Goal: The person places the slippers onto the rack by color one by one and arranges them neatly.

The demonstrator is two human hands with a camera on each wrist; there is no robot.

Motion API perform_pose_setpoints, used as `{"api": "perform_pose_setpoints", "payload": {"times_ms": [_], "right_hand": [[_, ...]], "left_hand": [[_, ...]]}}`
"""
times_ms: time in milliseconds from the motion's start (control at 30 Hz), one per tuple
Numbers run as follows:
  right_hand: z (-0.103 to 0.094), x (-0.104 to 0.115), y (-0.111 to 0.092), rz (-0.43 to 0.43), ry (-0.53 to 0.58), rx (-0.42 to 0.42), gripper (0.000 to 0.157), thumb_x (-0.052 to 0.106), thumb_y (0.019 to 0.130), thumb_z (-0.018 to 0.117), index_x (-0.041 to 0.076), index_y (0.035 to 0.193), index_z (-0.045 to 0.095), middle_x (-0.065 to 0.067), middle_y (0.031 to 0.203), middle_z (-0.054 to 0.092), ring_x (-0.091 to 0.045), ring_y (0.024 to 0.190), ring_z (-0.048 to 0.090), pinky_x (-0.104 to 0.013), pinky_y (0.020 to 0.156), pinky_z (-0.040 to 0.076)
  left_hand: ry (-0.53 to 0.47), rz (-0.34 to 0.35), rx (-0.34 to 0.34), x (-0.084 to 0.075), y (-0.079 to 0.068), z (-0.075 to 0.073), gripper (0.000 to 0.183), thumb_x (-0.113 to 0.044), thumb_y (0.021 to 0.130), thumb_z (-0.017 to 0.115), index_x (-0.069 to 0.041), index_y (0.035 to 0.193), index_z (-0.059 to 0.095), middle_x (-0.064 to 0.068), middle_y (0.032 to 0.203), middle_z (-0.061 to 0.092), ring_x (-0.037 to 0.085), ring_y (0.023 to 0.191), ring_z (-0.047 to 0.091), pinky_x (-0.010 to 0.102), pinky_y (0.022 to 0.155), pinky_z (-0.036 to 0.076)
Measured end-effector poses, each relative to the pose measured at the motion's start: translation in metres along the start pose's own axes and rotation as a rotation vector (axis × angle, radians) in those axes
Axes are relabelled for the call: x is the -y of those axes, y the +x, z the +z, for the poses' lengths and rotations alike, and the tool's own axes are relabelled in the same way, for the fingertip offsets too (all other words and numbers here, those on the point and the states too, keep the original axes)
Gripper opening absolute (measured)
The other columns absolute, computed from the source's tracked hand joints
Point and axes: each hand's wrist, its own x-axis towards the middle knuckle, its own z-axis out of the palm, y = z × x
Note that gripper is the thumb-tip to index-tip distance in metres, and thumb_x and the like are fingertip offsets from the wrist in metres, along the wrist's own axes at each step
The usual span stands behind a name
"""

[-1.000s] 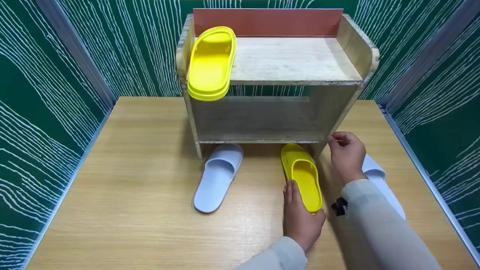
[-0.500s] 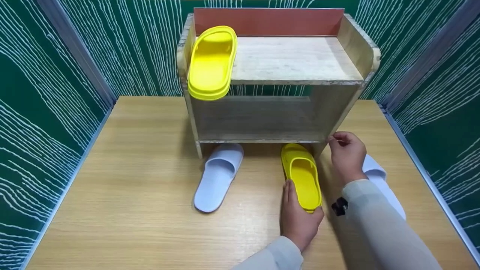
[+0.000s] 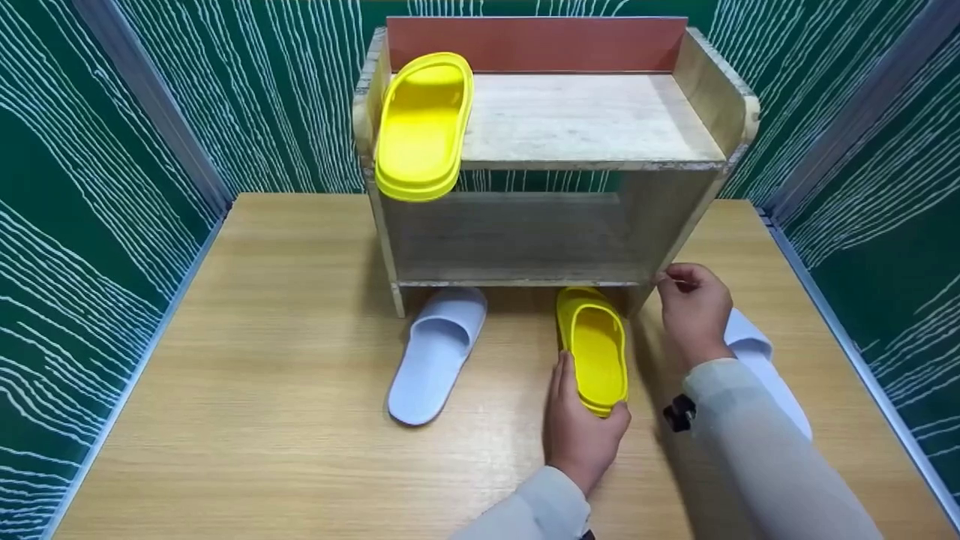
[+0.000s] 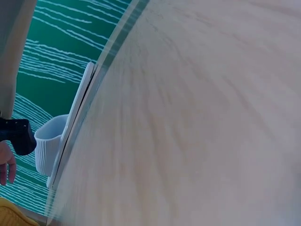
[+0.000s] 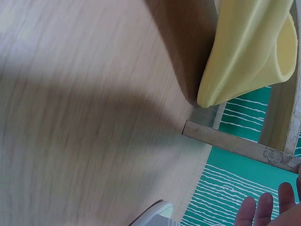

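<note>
In the head view, my left hand holds a yellow slipper by its heel end, fingers along the left side and thumb at the right. The slipper's toe lies under the lower edge of a wooden shoe rack. Its side shows in the right wrist view as a yellow slipper beside a rack leg. My right hand grips the front edge of the rack's right side panel between thumb and curled index finger. The exact contact is partly hidden. Another yellow slipper stands on the top shelf's left end.
A white slipper lies at the rack's front left. The other white slipper lies right of the rack, partly behind my right forearm. Green walls with white lines enclose the wooden tabletop at the back and sides.
My left hand has shifted the lower yellow slipper slightly left and a little toward the rack, turning it straighter. My right hand stays at the same spot on the rack.
</note>
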Motion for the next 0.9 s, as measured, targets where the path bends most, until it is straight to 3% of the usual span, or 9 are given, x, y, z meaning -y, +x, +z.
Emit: {"api": "perform_pose_setpoints", "payload": {"times_ms": [133,500,733,900], "right_hand": [[0.001,-0.001,0.000,-0.044,-0.011,-0.027,0.024,0.021,0.103,0.067,0.003,0.117,0.073,-0.007,0.112,0.071,-0.013,0.101,0.061,-0.019,0.086,0.051],[-0.001,0.001,0.002,0.055,-0.012,0.047,0.029,0.028,0.107,0.061,0.010,0.128,0.070,-0.005,0.127,0.067,-0.016,0.114,0.060,-0.026,0.096,0.055],[-0.002,0.002,0.001,0.061,-0.012,0.059,0.029,0.028,0.107,0.061,0.011,0.129,0.069,-0.006,0.131,0.067,-0.019,0.118,0.060,-0.030,0.102,0.056],[-0.001,0.002,0.001,0.065,-0.011,0.054,0.028,0.028,0.108,0.061,0.013,0.130,0.069,-0.006,0.132,0.066,-0.019,0.119,0.060,-0.033,0.107,0.055]], "left_hand": [[0.002,0.014,-0.015,0.001,0.000,-0.004,0.098,-0.023,0.079,0.087,-0.007,0.162,0.038,0.002,0.165,0.045,0.017,0.143,0.051,0.038,0.119,0.045],[-0.047,0.031,0.020,0.002,0.000,-0.019,0.097,-0.018,0.078,0.087,-0.010,0.162,0.040,-0.001,0.164,0.045,0.014,0.140,0.053,0.038,0.119,0.045],[-0.102,0.023,0.064,0.000,-0.002,-0.028,0.095,-0.016,0.079,0.085,-0.013,0.163,0.040,-0.009,0.164,0.043,0.008,0.140,0.051,0.033,0.120,0.043],[-0.167,0.051,0.099,0.001,-0.003,-0.035,0.093,-0.014,0.079,0.083,-0.011,0.162,0.041,-0.004,0.164,0.044,0.011,0.143,0.049,0.032,0.121,0.041]]}}
